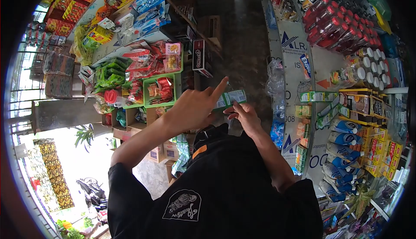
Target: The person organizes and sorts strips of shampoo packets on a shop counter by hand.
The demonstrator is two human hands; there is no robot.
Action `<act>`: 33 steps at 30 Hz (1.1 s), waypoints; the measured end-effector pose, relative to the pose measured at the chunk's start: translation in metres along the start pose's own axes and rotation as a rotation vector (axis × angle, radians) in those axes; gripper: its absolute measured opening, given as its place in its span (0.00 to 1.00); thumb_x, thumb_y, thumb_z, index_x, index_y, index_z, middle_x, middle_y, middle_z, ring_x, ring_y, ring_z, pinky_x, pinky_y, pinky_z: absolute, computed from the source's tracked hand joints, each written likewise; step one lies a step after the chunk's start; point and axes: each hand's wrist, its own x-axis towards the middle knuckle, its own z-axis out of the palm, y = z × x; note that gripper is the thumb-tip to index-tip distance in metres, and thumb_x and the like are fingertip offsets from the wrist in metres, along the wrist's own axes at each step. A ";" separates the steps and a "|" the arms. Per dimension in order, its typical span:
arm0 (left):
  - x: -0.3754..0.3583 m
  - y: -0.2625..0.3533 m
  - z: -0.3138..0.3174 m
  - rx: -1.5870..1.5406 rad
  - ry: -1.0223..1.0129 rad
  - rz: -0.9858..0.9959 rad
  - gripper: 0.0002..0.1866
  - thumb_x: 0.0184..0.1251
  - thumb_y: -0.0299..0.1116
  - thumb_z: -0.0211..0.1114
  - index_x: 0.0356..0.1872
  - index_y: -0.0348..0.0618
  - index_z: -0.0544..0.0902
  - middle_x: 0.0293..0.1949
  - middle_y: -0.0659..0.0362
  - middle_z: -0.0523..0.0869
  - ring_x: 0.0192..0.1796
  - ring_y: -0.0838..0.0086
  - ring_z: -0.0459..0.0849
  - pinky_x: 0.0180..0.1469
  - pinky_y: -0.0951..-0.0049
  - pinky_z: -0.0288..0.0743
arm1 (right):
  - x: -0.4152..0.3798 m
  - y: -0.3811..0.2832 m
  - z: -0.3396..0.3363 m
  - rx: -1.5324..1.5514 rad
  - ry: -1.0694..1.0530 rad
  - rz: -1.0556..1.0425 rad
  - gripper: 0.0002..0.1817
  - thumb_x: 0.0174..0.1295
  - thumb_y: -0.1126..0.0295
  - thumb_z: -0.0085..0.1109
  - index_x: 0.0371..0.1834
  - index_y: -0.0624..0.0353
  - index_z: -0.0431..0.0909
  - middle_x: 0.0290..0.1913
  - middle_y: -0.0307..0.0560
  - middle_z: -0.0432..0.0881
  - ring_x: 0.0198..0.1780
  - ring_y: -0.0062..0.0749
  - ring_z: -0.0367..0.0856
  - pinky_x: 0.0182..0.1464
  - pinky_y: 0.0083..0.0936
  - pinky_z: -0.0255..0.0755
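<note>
In the head view, a small green-and-white carton pack (235, 97) is held out in front of my body, between my hands. My left hand (190, 107) covers the pack's left end. Its index finger stretches forward past the pack, and the other fingers are curled and mostly hidden. A tiny pale thing shows near that fingertip, too small to make out. My right hand (248, 117) is on the near edge of the pack, thumb against it and fingers bent in. Printing on the pack is too small to read.
On the left, a shelf carries green baskets (178, 92) of snack packets. A dark box (203, 58) stands beyond my hands. A counter (288, 44) on the right bears red-capped bottles (338, 26), jars (372, 68), green cartons (318, 96) and blue-white pouches (344, 139). Dark floor (247, 35) lies between.
</note>
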 end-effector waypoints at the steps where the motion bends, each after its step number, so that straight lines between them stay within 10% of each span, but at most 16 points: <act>1: 0.000 0.000 -0.002 -0.012 -0.009 0.012 0.57 0.52 0.36 0.76 0.82 0.38 0.52 0.37 0.45 0.87 0.34 0.48 0.89 0.36 0.53 0.85 | -0.001 0.000 0.000 0.001 -0.006 0.002 0.23 0.80 0.52 0.54 0.45 0.66 0.82 0.44 0.52 0.88 0.49 0.33 0.88 0.45 0.28 0.79; 13: 0.009 0.006 -0.050 -0.030 -0.206 0.040 0.42 0.65 0.40 0.67 0.74 0.25 0.62 0.28 0.41 0.86 0.35 0.44 0.88 0.44 0.50 0.82 | -0.024 -0.053 0.005 -0.624 -0.194 -0.042 0.15 0.70 0.60 0.69 0.49 0.61 0.86 0.38 0.40 0.87 0.43 0.19 0.83 0.38 0.18 0.73; 22: 0.013 0.001 -0.090 -0.301 -0.399 -0.021 0.34 0.70 0.39 0.60 0.72 0.27 0.66 0.33 0.43 0.89 0.43 0.51 0.90 0.48 0.55 0.81 | -0.001 -0.071 0.030 -0.605 -0.091 -0.743 0.09 0.59 0.77 0.71 0.43 0.58 0.88 0.49 0.43 0.83 0.48 0.28 0.84 0.53 0.27 0.74; 33: -0.018 -0.052 -0.051 -0.652 -0.375 -0.025 0.34 0.81 0.43 0.58 0.80 0.41 0.60 0.39 0.53 0.91 0.43 0.70 0.89 0.48 0.68 0.81 | 0.027 -0.079 0.032 -0.355 -0.475 -0.506 0.09 0.61 0.80 0.68 0.43 0.60 0.86 0.55 0.49 0.82 0.61 0.35 0.79 0.67 0.38 0.66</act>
